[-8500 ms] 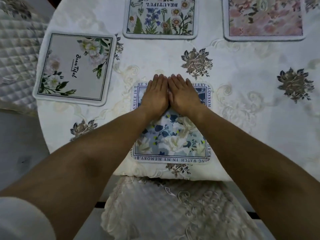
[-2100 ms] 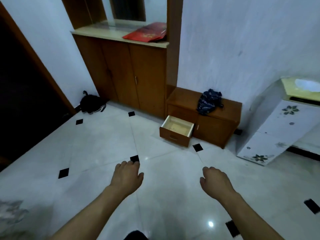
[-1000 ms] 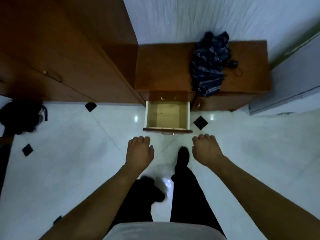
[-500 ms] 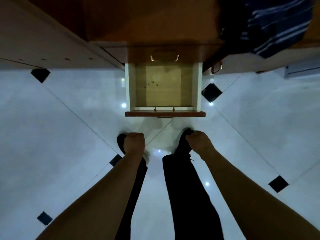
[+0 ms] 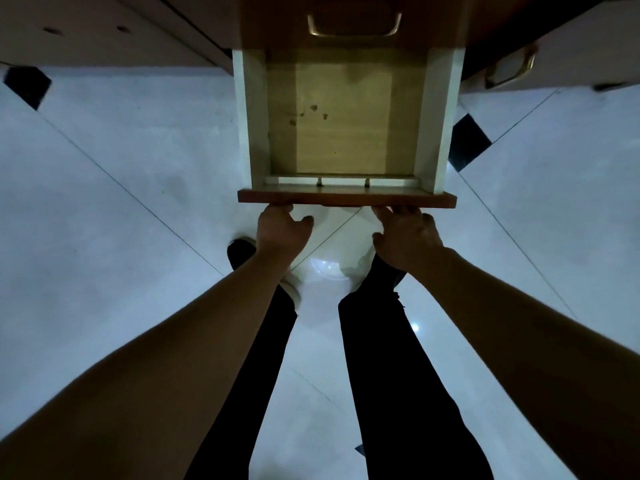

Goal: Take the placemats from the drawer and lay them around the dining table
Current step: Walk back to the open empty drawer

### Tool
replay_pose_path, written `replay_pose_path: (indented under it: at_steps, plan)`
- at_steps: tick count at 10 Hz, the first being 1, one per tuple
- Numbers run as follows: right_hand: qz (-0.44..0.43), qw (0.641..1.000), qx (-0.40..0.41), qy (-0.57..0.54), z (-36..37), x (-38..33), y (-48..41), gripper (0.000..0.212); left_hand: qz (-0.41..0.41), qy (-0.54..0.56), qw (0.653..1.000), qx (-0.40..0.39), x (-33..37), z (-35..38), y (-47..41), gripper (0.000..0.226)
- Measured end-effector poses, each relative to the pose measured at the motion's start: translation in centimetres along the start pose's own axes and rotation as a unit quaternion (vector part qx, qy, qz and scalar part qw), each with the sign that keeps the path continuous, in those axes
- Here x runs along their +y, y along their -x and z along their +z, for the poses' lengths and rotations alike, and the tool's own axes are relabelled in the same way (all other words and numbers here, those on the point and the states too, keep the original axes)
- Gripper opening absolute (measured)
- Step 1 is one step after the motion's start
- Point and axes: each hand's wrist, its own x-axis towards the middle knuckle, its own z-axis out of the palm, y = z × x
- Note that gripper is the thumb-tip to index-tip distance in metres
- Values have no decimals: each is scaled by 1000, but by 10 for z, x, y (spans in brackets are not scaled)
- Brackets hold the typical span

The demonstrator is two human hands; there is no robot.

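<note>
leaning over the open drawer point(image 5: 252, 126), you are looking straight down into it, and its wooden bottom is showing bare apart from a few small specks. no placemats are lying in there, and neither they nor the dining table are appearing anywhere in view. your left hand point(image 5: 282, 228) and right hand point(image 5: 405, 235) are meeting the drawer's front panel, one on each side of its middle, so a push would be going in evenly and not skewing it. the fingers on both hands are reaching forward, stretched rather than curled, and gripping nothing. their tips are hiding under the panel's edge, with the thumbs standing free. i'm judging that you are getting ready to slide it shut into the cabinet point(image 5: 346, 8), below the brass handle point(image 5: 355, 35) of the drawer above. your feet are standing on the white tiled floor point(image 5: 138, 150), just behind your hands.
</note>
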Motion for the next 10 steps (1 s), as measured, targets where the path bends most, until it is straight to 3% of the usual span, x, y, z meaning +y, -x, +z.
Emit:
replay_pose_path:
  at_steps: [1, 2, 4, 5, 8, 10]
  plan:
    - [-33, 998, 13, 43, -19, 11, -12, 69, 115, -110, 987, 34, 3, -11, -11, 53]
    - [-49, 997, 20, 59, -47, 14, -36, 60, 143, -137, 976, 87, 25, -26, -36, 44]
    - [-52, 996, 57, -40, -128, 20, -91, 51, 172, -99, 971, 136, 86, -58, -88, 32]
    - [-10, 995, 85, -55, -161, 17, -106, 15, 178, -116, 967, 138, 114, -76, -112, 34]
    - [15, 997, 72, -2, -153, 24, -92, 49, 189, -190, 961, 72, 113, -87, -106, 45]
    - [41, 998, 25, -30, -156, 28, -18, 37, 216, -207, 948, 104, 111, -109, -41, 30]
